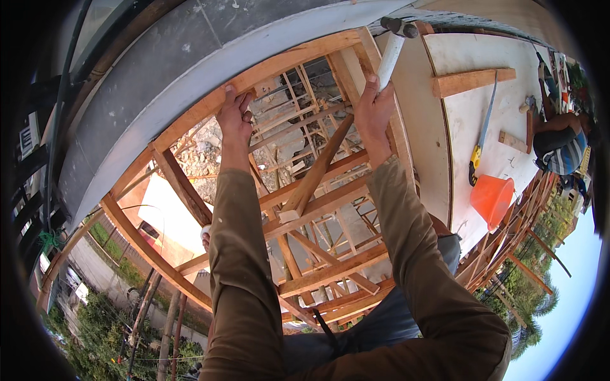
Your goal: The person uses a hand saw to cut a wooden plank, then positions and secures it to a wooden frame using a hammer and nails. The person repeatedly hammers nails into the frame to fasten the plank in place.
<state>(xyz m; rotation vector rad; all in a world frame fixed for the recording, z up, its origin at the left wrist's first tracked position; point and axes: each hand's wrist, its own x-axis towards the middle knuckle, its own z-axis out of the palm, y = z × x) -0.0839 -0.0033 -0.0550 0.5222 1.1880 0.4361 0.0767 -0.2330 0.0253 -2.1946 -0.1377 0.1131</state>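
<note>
The right hand [373, 111] gripped a hammer [391, 58] near the timber frame's [399, 130] far right corner.
The left hand [235, 119] lay half-curled at the far beam [279, 65]; whether it pinched anything could not be told. Hammer judged stiff, head-heavy, best held low; its handle's butt was hidden.

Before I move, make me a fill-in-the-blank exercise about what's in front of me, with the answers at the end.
1. The person's right hand grips a ____ by its white handle.
2. The person's left hand is up at a beam made of ____.
3. The handsaw lying on the pale panel has a yellow and ____ handle.
4. The bucket near the saw's handle is coloured ____.

Missing words: hammer; wood; black; orange.
</note>
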